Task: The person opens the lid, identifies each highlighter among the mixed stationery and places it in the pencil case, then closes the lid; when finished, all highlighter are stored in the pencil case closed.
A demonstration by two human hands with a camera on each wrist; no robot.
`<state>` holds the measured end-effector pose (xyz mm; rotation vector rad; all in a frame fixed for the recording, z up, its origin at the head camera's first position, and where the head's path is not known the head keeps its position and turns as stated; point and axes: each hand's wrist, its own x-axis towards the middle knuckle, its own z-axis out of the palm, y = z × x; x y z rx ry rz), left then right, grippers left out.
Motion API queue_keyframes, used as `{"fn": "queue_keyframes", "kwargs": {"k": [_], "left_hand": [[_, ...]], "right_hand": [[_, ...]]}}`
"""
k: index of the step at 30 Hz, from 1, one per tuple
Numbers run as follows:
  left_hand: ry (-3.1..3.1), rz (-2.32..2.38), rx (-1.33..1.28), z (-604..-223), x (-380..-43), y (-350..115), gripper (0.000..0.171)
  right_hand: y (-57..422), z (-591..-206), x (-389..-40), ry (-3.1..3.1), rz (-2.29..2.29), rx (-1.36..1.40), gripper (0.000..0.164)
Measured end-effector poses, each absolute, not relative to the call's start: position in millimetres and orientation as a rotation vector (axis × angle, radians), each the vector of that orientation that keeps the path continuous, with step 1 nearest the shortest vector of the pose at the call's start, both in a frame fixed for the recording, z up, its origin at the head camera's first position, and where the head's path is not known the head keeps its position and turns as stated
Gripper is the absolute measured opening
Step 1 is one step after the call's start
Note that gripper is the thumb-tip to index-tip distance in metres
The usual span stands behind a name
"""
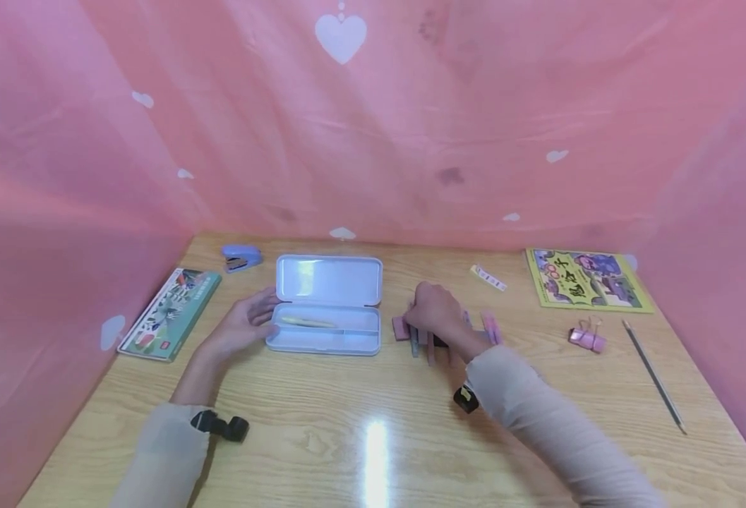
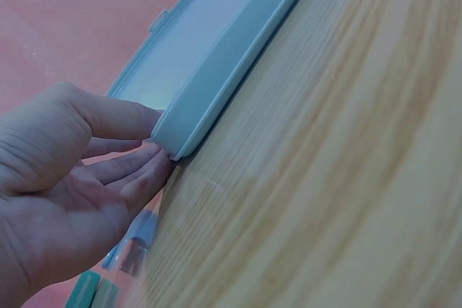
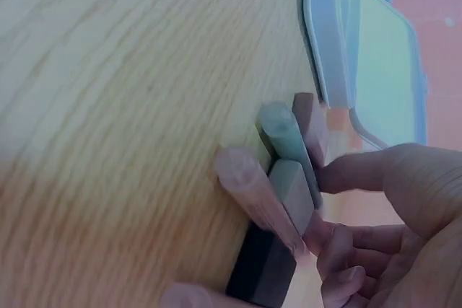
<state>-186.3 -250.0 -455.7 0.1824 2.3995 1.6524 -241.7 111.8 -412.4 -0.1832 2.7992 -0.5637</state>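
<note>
A pale pencil case [image 1: 358, 343] lies open on the table, its lid [image 1: 347, 279] tilted back. Inside its rear compartment is a slim yellowish pen [image 1: 309, 322]. My left hand [image 1: 245, 321] holds the case's left end, thumb [image 2: 133, 117] at the rim and fingers around the corner. To the right, my right hand [image 1: 436, 310] reaches down over a row of stationery, thumb and fingers pinching about a green pen [image 3: 286, 135]. Beside that pen lie a pink eraser [image 3: 309, 124], a grey block [image 3: 292, 189], a pink pen [image 3: 249, 182] and a black block [image 3: 261, 268].
A purple stapler [image 1: 241, 257] and a green illustrated box [image 1: 169, 314] lie at the left. Toward the right are a small white-and-yellow strip [image 1: 489, 278], a yellow booklet [image 1: 588, 280], a pink binder clip [image 1: 587, 337] and a pencil [image 1: 655, 377]. Pink cloth [image 1: 411, 141] surrounds the table.
</note>
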Motion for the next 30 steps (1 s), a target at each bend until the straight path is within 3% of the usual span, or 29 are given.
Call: {"fn": "queue_keyframes", "kwargs": {"k": [8,12,19,30], "left_hand": [[2.408,1.654,0.185,-454.8,-187.2,-246.9,0.076],[2.408,1.644,0.163,-455.6,-188.5,-247.1,0.075],[2.401,1.656,0.171,-458.6,-185.6,-249.2,0.076],[2.392,1.673,0.161,-461.3,-188.7,-250.9,0.077]], "right_hand": [[112.6,-413.6,-245.0,2.807,-0.671,-0.175,0.028],[115.1,-399.8,-245.3,2.775,-0.831,-0.258,0.015],[111.9,-373.8,-247.9,2.739,-0.895,-0.423,0.024],[56.3,-355.6,-247.7,2.786,-0.659,-0.733,0.022]]}}
